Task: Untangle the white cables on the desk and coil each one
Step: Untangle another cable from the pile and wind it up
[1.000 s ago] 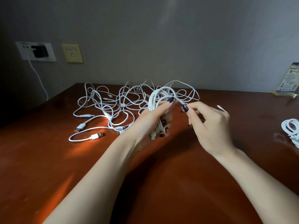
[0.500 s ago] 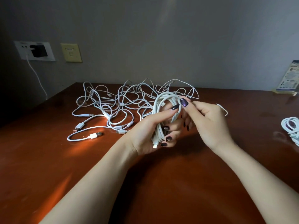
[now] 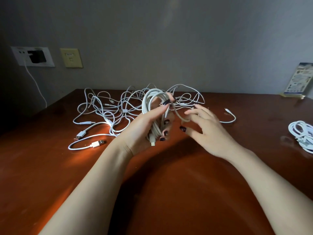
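My left hand (image 3: 142, 133) grips an upright coil of white cable (image 3: 152, 102) above the brown desk (image 3: 169, 192); a connector pokes out below the fingers. The coil's loose tail (image 3: 177, 114) curves down to my right hand (image 3: 210, 133), just right of the coil, and ends between its thumb and fingers. That hand is blurred with its fingers spread. Behind both hands a tangle of white cables (image 3: 116, 109) lies on the desk, with USB plugs at its near left edge.
A finished white coil (image 3: 299, 133) lies at the desk's right edge. One loose cable end (image 3: 230, 116) curls right of my right hand. A black charger (image 3: 36, 56) sits in a wall socket at left, and a printed card (image 3: 299, 80) leans at the back right.
My right hand has dropped from the top of the coil and moved right, drawing the tail out with it. My left hand keeps hold of the coil, which is now more upright.
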Available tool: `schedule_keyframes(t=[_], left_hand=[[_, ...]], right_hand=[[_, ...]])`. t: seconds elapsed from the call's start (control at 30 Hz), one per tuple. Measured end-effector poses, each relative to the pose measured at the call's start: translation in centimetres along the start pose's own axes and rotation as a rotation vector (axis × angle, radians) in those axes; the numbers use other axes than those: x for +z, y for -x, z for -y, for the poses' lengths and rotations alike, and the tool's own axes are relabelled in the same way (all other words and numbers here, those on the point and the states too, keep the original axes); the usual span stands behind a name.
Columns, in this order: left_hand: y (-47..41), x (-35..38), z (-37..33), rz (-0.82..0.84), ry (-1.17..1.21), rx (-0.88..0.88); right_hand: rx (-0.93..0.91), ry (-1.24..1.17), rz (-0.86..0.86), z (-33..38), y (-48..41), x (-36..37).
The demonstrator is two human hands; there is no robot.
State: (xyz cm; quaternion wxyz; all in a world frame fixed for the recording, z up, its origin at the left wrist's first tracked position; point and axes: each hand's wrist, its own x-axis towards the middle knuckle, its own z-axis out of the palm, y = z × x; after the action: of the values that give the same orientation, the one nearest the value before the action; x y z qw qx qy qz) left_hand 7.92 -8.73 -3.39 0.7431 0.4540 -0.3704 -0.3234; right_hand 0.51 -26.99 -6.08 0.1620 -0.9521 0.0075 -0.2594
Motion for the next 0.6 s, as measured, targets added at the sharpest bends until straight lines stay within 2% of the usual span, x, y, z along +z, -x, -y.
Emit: schedule_keyframes(t=[0.1, 0.17, 0.27, 0.37, 0.47, 0.6], left_hand=[[-0.2, 0.2, -0.1, -0.228, -0.088, 0.005], [-0.2, 0.2, -0.2, -0.322, -0.151, 0.017], [-0.2, 0.4, -0.3, -0.321, -0.166, 0.072], [-0.3, 0.2, -0.2, -0.324, -0.121, 0.097], [-0.3, -0.1, -0.5, -0.313, 0.06, 0.068], [-0.1, -0.5, -1.1, -0.318, 0.302, 0.006]], right_hand=[[-0.071, 0.013, -0.195, 0.2, 0.0, -0.2], [-0.126, 0.024, -0.253, 1.0, 0.0, -0.5], [-0.211, 0.031, -0.207, 2.7, 0.2, -0.3], [-0.26, 0.022, -0.092, 4.0, 0.6, 0.3], [-0.224, 0.044, 0.03, 4.4, 1.0, 0.5], [-0.199, 0.067, 0.006, 4.2, 0.9, 0.2]])
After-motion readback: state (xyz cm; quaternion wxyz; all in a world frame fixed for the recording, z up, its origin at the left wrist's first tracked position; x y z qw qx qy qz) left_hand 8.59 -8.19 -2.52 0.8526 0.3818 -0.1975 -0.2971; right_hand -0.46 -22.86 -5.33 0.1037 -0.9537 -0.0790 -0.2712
